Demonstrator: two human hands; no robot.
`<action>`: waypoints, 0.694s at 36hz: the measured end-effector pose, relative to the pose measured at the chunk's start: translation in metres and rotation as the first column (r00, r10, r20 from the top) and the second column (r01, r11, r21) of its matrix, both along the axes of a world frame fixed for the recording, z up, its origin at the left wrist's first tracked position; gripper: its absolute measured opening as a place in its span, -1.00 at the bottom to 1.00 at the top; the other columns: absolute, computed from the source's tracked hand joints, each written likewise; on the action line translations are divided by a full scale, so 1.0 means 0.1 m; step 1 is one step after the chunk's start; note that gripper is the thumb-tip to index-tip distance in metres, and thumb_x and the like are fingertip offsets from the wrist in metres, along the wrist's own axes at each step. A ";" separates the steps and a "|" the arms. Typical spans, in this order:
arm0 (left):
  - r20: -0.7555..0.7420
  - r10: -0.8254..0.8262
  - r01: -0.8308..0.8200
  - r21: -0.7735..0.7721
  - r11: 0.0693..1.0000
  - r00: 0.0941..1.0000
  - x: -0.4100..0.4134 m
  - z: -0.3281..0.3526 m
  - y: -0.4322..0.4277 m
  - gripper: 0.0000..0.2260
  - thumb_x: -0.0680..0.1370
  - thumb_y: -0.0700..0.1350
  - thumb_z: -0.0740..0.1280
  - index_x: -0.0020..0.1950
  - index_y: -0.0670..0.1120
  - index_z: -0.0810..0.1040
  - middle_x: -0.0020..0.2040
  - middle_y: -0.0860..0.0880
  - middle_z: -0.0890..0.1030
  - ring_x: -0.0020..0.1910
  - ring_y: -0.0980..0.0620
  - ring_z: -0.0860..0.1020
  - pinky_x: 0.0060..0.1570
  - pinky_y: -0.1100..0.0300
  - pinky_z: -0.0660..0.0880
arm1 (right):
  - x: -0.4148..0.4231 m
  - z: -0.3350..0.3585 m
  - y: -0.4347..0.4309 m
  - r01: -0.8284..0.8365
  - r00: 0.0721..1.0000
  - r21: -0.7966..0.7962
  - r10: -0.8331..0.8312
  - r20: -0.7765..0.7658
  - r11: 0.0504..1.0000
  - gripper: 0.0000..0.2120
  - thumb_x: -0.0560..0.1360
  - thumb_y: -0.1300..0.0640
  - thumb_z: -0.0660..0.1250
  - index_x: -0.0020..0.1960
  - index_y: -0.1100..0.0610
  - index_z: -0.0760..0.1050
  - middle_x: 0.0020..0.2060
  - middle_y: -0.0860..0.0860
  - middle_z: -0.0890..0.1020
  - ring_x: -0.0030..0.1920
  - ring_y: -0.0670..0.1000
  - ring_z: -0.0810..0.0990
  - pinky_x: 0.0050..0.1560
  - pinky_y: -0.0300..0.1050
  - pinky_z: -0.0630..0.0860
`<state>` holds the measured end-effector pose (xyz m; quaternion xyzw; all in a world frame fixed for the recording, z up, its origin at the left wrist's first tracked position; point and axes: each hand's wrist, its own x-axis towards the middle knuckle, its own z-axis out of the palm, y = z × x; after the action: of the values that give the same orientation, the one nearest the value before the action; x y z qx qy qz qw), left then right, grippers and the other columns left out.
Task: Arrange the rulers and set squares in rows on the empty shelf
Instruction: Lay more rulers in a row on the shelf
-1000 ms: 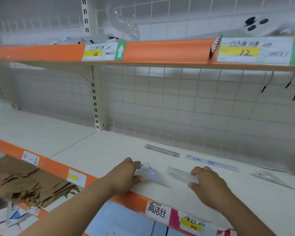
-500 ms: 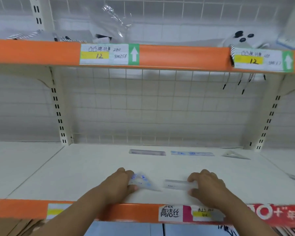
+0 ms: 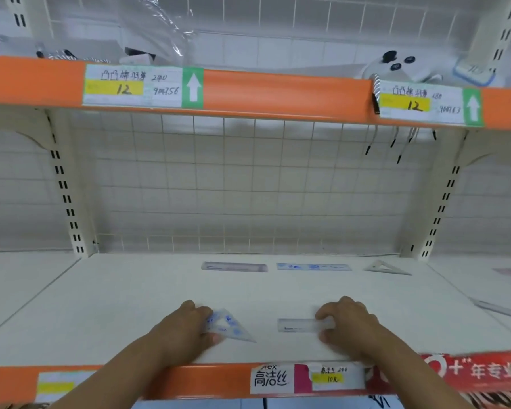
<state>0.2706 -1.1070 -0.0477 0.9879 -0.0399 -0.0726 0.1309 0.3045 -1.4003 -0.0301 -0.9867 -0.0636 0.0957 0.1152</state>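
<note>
Cream metal shelf board [image 3: 124, 302] with an orange front strip [image 3: 207, 379]. White wire grid panel [image 3: 248, 187] behind.

Back row, just in front of the grid, all lying flat:
- a grey-tinted flat plastic ruler [image 3: 234, 266]
- a blue-printed clear plastic ruler [image 3: 313, 266], end to end with the grey one across a small gap
- a small clear triangular set square [image 3: 387, 267], further right and apart

Front row, near the front edge:
- The left hand [image 3: 183, 332] grips a clear triangular plastic set square with blue markings [image 3: 232, 327] by its left corner. The fingers curl over the top and the thumb sits against the near edge. Its long point aims right. It looks to be resting on the board, but blur makes that hard to confirm.
- The right hand [image 3: 348, 329] closes on the right end of a short clear plastic ruler [image 3: 297, 324]. The fingers are on top and the thumb is at the near side. The ruler's left half lies bare on the board.
- The two pieces sit well apart, roughly in line.

Handling, as judged:
- These pieces are light, thin and stiff, with a little flex along their length.
- They are likely slick on the painted board, so a nudge should slide them, and a careless brush could knock the row crooked.
- Lying flat, they give little to pick at. An end or corner, pinched across the width, is the best hold.
- The set square's tips are probably the brittle spots.
- Clear plastic on a pale shelf hides its own edges, so aligning will need care.
</note>
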 end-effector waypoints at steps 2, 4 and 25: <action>0.004 0.000 0.000 -0.001 1.000 1.000 -0.01 0.00 -0.01 -0.59 0.56 0.20 0.23 0.32 0.03 0.41 0.07 0.01 0.35 0.08 0.05 0.49 0.18 0.18 0.42 | 0.01 -0.01 -0.01 -0.007 1.000 0.006 0.007 -0.002 1.000 -0.62 0.51 -0.07 0.30 0.32 -0.15 0.41 0.26 -0.02 0.36 0.32 0.06 0.34 0.32 -0.03 0.32; 0.004 0.003 -0.003 0.000 1.000 1.000 -0.02 0.00 -0.02 -0.60 0.56 0.20 0.23 0.31 0.03 0.41 0.07 0.02 0.35 0.07 0.05 0.49 0.16 0.19 0.42 | 0.01 -0.01 -0.03 -0.015 1.000 0.008 0.015 -0.007 1.000 -0.61 0.51 -0.08 0.30 0.33 -0.15 0.40 0.27 -0.02 0.36 0.32 0.06 0.33 0.32 -0.03 0.33; -0.049 0.127 -0.116 0.182 0.977 0.991 -0.18 0.09 0.27 -0.52 0.48 0.31 0.26 0.24 0.01 0.43 0.12 -0.04 0.39 0.10 0.00 0.42 0.15 0.19 0.39 | 0.03 0.02 0.25 -0.125 0.991 -0.003 0.125 0.052 0.992 -0.60 0.55 -0.05 0.27 0.37 -0.10 0.35 0.30 -0.02 0.36 0.35 0.04 0.30 0.33 -0.08 0.30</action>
<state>0.2528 -1.0795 -0.0391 0.9936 0.0312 -0.0976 0.0473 0.3076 -1.3750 -0.0284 -0.9829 -0.1282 0.0768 0.1074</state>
